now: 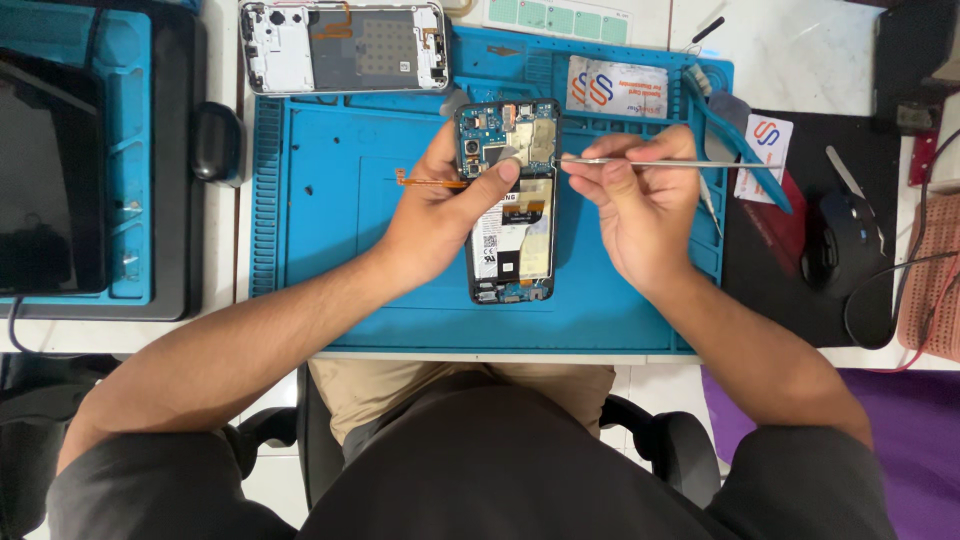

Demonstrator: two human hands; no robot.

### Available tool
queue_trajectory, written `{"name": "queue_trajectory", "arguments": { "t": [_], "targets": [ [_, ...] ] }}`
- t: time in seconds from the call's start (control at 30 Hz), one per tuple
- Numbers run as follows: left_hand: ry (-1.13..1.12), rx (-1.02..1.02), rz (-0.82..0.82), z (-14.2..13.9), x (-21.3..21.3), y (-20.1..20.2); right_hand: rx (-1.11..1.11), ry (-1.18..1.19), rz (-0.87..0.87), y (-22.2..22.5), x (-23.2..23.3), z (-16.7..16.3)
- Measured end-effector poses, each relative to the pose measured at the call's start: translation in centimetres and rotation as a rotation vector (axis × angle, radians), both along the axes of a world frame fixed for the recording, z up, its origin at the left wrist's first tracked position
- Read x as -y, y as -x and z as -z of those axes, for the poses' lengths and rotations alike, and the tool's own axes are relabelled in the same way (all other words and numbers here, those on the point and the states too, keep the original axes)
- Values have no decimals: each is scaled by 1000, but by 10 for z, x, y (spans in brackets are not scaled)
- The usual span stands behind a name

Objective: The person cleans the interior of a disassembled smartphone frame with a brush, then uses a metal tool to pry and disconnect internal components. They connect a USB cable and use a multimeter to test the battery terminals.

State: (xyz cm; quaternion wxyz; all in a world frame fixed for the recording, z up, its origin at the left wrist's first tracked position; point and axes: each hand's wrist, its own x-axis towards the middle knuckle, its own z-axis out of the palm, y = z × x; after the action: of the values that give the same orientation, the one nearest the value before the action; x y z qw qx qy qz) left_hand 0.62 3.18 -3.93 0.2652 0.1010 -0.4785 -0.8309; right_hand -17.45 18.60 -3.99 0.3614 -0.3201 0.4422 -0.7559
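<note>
One opened smartphone with its back cover off, circuit board and white battery exposed (510,205), lies upright at the centre of the frame on one blue silicone repair mat with ridged edges (330,230). The left hand (440,215) wraps around the phone's left edge, fingers curled under and against it, the thumb pressed flat across the board just below the camera module. One thin orange flex ribbon (425,182) sticks out to the left from behind this hand. The right hand (640,205), just right of the phone, is closed in a pinch on one pair of slim metal tweezers (660,161), held level, their tip touching the phone's right edge near the upper board. At the top of the frame, above the mat's upper left part, lies one detached silver phone frame with a grey inner plate (345,47). Two white sachets with red and blue marks show: one (617,88) on the mat's upper right, one (766,150) on the dark pad to the right. One black computer mouse (842,245) rests at the right edge, well apart from the hands.
</note>
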Motion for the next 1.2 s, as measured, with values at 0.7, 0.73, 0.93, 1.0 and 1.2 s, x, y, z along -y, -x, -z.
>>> {"name": "queue_trajectory", "arguments": {
  "t": [0.7, 0.73, 0.93, 1.0, 1.2],
  "targets": [
    [154, 79, 53, -12, -2, -6, -259, 38, 12, 10, -5, -20],
    [153, 89, 51, -12, -2, -7, -310, 42, 15, 9, -6, -21],
    [179, 129, 71, -15, -1, -7, -452, 33, 3, 6, -9, -23],
    [181, 128, 88, -18, -1, -6, -448, 36, -2, 6, -9, -23],
    [175, 204, 120, -24, -1, -7, -482, 21, -19, 5, -8, -25]
  ]
}}
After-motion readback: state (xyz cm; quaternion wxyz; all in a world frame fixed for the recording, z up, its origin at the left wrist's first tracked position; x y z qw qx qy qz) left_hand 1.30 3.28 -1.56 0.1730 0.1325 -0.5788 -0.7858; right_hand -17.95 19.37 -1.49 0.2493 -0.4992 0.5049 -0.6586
